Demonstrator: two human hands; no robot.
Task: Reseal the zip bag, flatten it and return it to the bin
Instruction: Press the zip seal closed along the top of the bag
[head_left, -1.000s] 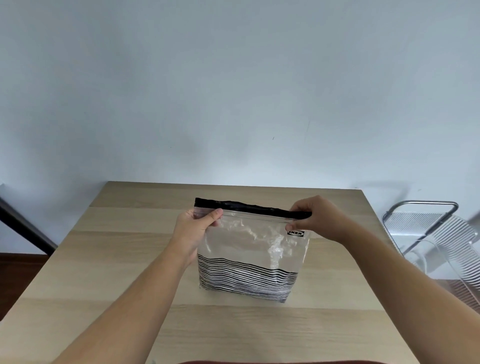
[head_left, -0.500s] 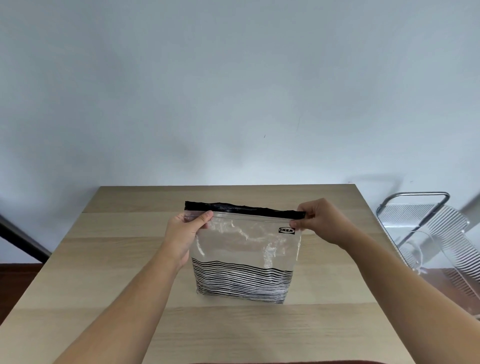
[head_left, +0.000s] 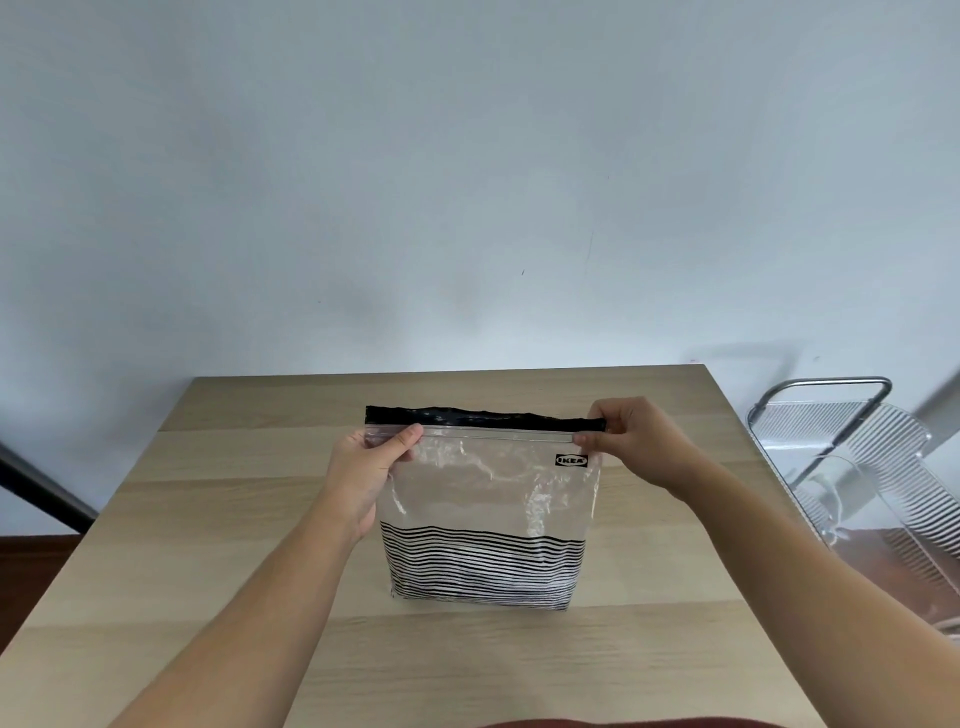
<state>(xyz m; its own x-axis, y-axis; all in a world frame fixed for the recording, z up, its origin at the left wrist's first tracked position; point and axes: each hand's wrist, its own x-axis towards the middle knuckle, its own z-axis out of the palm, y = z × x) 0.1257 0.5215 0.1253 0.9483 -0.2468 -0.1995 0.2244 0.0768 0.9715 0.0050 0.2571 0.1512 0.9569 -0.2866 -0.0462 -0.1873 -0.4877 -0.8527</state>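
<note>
While the wooden table (head_left: 208, 545) is carrying it near the middle, the zip bag (head_left: 488, 514) is standing upright, the left hand (head_left: 363, 467) pinching its top left corner and the right hand (head_left: 631, 441) pinching its top right corner at the black strip (head_left: 483, 417).

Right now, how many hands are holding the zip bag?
2. The left hand pinches the top left corner of the zip bag; the right hand pinches the top right corner.

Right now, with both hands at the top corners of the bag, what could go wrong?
The clear black-striped plastic zip bag stands puffed, so sealing may trap air and hinder flattening. The left hand and right hand pinch only its corners, so the middle may stay unsealed.
</note>
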